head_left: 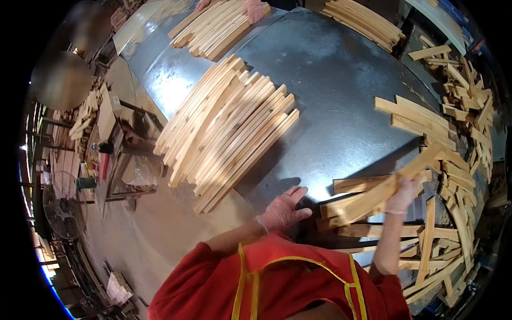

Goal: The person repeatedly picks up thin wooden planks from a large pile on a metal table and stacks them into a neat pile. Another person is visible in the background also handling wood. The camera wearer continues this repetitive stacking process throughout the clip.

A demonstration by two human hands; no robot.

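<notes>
My right hand, in a thin glove, is closed around a light wooden board that slants up to the right. Under and beside this board lie more loose boards at the right side of the metal table. Near the table's front edge is my left hand, gloved too, its fingers apart and nothing in them. Beyond it, to the left, a broad stack of long wooden strips lies side by side on the table.
At the far edge, another person's gloved hands rest on a second stack of strips. A further stack lies at the far right. Jumbled wood pieces pile along the right side. A fan stands at the left.
</notes>
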